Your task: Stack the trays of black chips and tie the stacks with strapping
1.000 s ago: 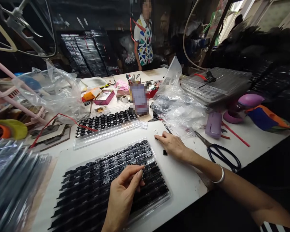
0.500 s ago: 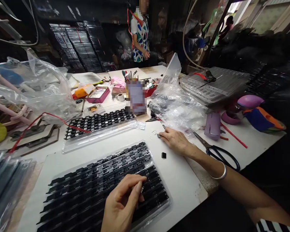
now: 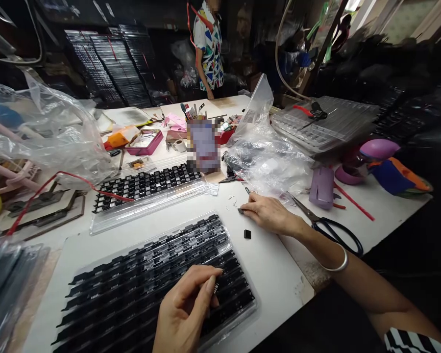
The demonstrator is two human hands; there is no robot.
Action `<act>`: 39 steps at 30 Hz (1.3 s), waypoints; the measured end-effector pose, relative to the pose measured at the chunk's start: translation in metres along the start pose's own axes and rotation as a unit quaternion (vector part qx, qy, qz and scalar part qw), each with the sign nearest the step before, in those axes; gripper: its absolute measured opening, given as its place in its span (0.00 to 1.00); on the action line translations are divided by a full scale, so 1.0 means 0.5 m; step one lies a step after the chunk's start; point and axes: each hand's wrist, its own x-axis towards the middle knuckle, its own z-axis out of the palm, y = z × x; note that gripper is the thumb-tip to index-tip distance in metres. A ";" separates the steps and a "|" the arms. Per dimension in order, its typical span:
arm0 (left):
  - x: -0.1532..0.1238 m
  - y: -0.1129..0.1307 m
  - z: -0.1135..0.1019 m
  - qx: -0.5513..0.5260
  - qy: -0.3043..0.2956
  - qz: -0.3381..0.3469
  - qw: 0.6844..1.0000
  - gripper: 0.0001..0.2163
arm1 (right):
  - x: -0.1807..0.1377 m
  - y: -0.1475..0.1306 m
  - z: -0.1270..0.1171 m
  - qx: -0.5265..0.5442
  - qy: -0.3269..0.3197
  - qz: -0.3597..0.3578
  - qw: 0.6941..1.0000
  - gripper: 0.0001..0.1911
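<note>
My left hand (image 3: 189, 304) is closed in a pinch over the right part of a clear tray (image 3: 255, 305) filled with rows of black parts (image 3: 139, 274) that have pale pins. A small black part with pale pins (image 3: 216, 286) shows between its fingertips, mostly hidden by them. Beyond the tray's right edge, my right hand (image 3: 270, 212) rests low over the white table, its fingers pinched on a small dark grey piece (image 3: 240, 211). A loose black block (image 3: 247, 234) lies just in front of that hand. Tiny pale pins (image 3: 231, 200) are scattered to its left.
A second tray of black parts (image 3: 147, 186) lies behind the first. Large scissors (image 3: 327, 225) and a purple cylinder (image 3: 321, 188) are at right. Pliers (image 3: 231, 178), clear plastic bags (image 3: 272, 164) and stacked clear trays (image 3: 323, 122) sit farther back. A person (image 3: 209, 54) stands beyond the table.
My right hand has shifted slightly, with the dark grey piece now lower against the table. My left hand keeps its pinch. The view has drifted a little; the far person's arm has dropped.
</note>
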 end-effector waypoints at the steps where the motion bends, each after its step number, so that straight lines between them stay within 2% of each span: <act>1: 0.001 -0.002 -0.002 0.004 -0.008 0.001 1.000 0.08 | -0.004 0.001 -0.004 0.002 -0.006 -0.007 1.000 0.14; 4: 0.004 -0.008 -0.007 0.015 -0.034 0.006 0.999 0.08 | -0.016 0.007 -0.018 0.007 -0.020 -0.018 1.000 0.14; 7: 0.005 -0.010 -0.006 0.016 -0.024 0.006 1.000 0.09 | -0.022 0.011 -0.028 0.015 -0.028 -0.017 0.999 0.13; 10: 0.005 -0.008 -0.004 0.015 -0.019 -0.002 1.000 0.09 | -0.016 0.009 -0.027 0.036 -0.028 -0.049 0.998 0.12; 16: 0.010 -0.012 -0.013 0.015 -0.049 -0.033 0.998 0.12 | 0.049 0.013 0.011 0.056 0.083 -0.070 0.992 0.09; 19: 0.013 -0.021 -0.017 -0.004 -0.034 -0.067 0.997 0.14 | 0.085 0.024 0.036 0.064 0.087 -0.076 0.991 0.05; 23: 0.015 -0.027 -0.017 -0.061 -0.018 -0.071 0.995 0.13 | 0.102 0.032 0.054 0.064 0.097 -0.082 0.990 0.04; 31: 0.016 -0.016 -0.013 -0.058 -0.022 -0.050 0.997 0.11 | 0.048 0.016 0.026 0.048 0.108 -0.084 0.989 0.05; 35: 0.014 -0.014 -0.011 -0.040 -0.029 -0.047 0.998 0.12 | 0.023 0.021 0.029 0.038 0.088 -0.060 0.994 0.06; 39: 0.013 -0.020 -0.014 -0.039 -0.030 -0.041 0.998 0.11 | 0.025 0.039 0.035 0.064 0.083 -0.034 0.994 0.10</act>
